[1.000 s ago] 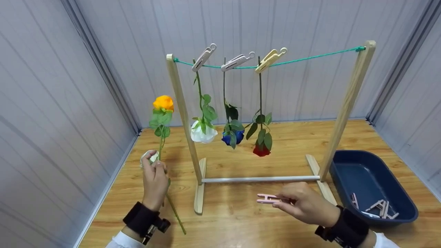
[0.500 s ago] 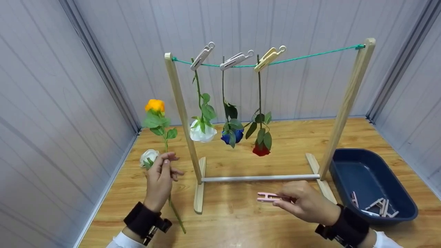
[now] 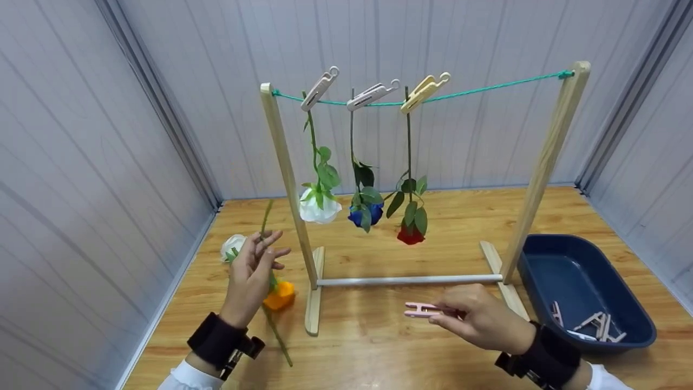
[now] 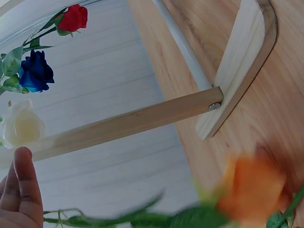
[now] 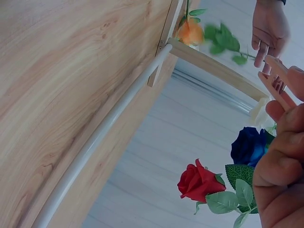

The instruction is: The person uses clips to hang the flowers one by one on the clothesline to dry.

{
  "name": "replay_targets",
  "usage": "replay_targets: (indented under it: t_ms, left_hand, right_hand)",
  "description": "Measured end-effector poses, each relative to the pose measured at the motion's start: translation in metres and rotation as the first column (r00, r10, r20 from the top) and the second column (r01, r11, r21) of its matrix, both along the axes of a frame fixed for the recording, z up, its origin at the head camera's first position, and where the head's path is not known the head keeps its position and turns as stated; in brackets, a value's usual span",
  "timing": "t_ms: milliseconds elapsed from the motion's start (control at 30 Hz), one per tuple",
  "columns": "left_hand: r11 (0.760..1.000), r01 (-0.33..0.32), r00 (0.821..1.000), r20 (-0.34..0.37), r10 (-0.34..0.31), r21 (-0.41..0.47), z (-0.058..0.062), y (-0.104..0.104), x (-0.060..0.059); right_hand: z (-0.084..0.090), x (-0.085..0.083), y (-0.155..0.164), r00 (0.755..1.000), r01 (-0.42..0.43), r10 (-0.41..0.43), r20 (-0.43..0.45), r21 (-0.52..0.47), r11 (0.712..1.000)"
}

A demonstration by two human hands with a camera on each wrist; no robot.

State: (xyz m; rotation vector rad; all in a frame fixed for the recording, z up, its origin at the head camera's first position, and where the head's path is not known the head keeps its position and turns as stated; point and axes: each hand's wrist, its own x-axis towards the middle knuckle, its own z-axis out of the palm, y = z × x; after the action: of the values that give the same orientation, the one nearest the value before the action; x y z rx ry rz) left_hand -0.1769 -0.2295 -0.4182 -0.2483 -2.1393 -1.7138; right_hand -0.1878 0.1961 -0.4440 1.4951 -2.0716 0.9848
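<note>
An orange rose (image 3: pixel 280 296) hangs blossom-down from my left hand (image 3: pixel 249 279), its stem pinched between thumb and fingers and the cut end pointing up. Blurred in the left wrist view, the same orange rose (image 4: pixel 254 190) shows its leaves too. A white rose (image 3: pixel 233 247) lies on the table beside and partly behind that hand. My right hand (image 3: pixel 479 317) grips a pink clothespin (image 3: pixel 419 310) by its rear end, low in front of the rack; in the right wrist view the clothespin (image 5: pixel 278 78) points toward the left hand.
A wooden rack (image 3: pixel 547 168) carries a green cord (image 3: pixel 498 88). Clothespins hold a white rose (image 3: pixel 319 207), a blue rose (image 3: pixel 366 214) and a red rose (image 3: pixel 411 234) upside down on it. At the right, a dark blue basin (image 3: pixel 568 260) contains several clothespins (image 3: pixel 601 326).
The orange rose has turned from blossom-up to blossom-down in my left hand, whose fingers have shifted along the stem. The right hand with its clothespin has stayed almost still.
</note>
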Motion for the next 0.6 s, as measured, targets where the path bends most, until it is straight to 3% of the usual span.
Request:
replay_targets:
  t_ms: [300, 433, 600]
  left_hand:
    - [0.978, -0.182, 0.982, 0.057, 0.177, 0.1, 0.015, -0.008, -0.007]
    - [0.971, -0.24, 0.97, 0.04, 0.24, -0.008, 0.022, -0.011, -0.009]
    - [0.935, -0.287, 0.958, -0.075, 0.277, -0.21, 0.03, -0.014, -0.013]
  right_hand:
    - [-0.003, -0.002, 0.0, 1.0, -0.016, 0.016, 0.004, -0.026, 1.0]
    - [-0.002, -0.001, 0.0, 1.0, -0.012, 0.012, 0.021, -0.02, 1.0]
    - [0.003, 0.0, 0.0, 1.0, 0.011, -0.011, 0.028, 0.0, 1.0]
